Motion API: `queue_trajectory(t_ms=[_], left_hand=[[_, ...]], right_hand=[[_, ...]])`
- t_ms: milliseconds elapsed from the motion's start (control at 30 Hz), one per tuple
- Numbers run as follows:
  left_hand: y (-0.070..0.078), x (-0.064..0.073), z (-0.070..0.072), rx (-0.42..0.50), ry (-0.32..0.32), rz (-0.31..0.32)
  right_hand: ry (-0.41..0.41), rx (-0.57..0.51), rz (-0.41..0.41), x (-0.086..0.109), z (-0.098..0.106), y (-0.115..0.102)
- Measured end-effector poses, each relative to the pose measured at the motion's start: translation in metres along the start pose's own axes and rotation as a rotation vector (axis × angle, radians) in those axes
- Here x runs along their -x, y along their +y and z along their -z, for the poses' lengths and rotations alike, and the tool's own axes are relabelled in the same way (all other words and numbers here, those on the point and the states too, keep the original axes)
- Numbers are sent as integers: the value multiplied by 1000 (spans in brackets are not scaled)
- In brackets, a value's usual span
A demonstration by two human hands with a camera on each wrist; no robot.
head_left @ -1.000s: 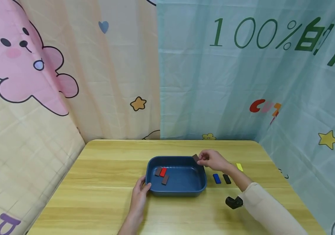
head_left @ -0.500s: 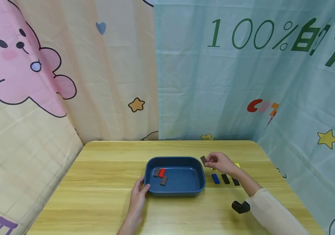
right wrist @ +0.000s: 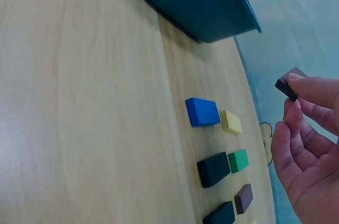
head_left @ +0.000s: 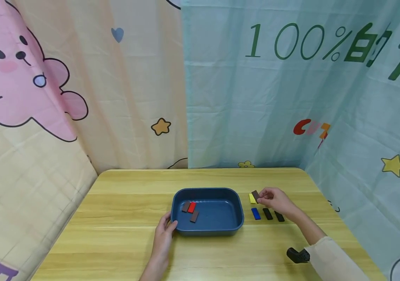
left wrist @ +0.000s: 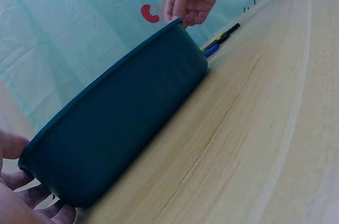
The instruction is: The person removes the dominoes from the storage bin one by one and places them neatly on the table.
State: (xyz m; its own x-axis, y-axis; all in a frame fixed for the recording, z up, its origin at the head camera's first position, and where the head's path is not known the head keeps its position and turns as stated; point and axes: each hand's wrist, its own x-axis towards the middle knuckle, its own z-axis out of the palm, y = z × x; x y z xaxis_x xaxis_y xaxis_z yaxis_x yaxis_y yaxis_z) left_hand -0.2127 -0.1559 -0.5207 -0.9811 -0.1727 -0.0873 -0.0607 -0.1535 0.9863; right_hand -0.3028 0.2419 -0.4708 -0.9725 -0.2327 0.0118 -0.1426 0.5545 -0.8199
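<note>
My left hand grips the left end of a dark blue rectangular bin, thumb at the rim and fingers against the outer wall. Inside the bin, toward its left, lie two brown blocks and a red block. Between thumb and fingertips, my right hand pinches a small flat brown block, raised to the right of the bin. In the head view this block partly overlaps a yellow block on the table.
Right of the bin, a blue block and two black blocks form a row. Behind them the right wrist view shows green and brown blocks. A black device sits at my right sleeve. Curtains surround the wooden table.
My right hand has moved from the bin's back right corner rightward to above the yellow block, still pinching the brown block. The left hand keeps its grip on the bin.
</note>
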Motion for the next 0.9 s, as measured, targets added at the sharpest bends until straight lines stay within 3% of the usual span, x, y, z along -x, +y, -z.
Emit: queue_trajectory(t_ms=[400,900], left_hand=[[1,0,-1,5,3,16],[0,-1,0,0,4,22]], right_hand=[[44,-5,-50,22,19,29],[70,38,-110,45,36,45]])
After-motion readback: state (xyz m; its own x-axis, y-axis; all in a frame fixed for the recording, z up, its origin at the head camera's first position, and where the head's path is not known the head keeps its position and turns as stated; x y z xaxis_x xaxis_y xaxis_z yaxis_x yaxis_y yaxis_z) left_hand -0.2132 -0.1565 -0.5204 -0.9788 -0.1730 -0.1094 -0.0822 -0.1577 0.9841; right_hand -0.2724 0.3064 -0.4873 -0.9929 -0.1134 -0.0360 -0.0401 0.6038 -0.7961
